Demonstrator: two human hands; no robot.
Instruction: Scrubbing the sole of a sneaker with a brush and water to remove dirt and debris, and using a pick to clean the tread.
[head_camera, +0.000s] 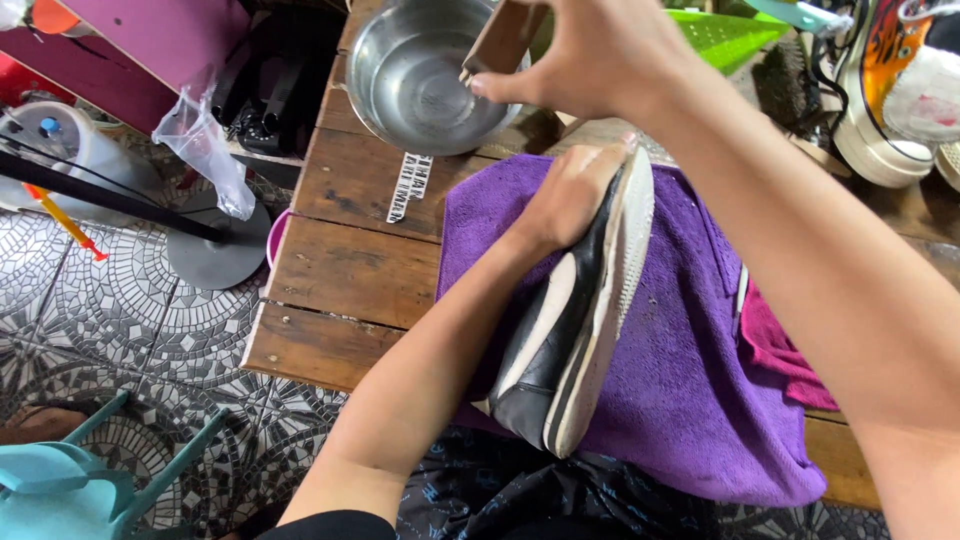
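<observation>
Left hand (570, 195): fingers closed around the toe end of a black-and-white sneaker (570, 330), held on its side, sole facing right, on a purple towel (690, 380) over the wooden surface (350, 270). Right hand (590, 55): fingers pinched on a brown brush (500, 38) over the steel bowl (420, 75).

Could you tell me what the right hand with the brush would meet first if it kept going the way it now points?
Most likely the inside of the steel bowl: the right hand holds the brush just over its rim, though depth is unclear.
</observation>
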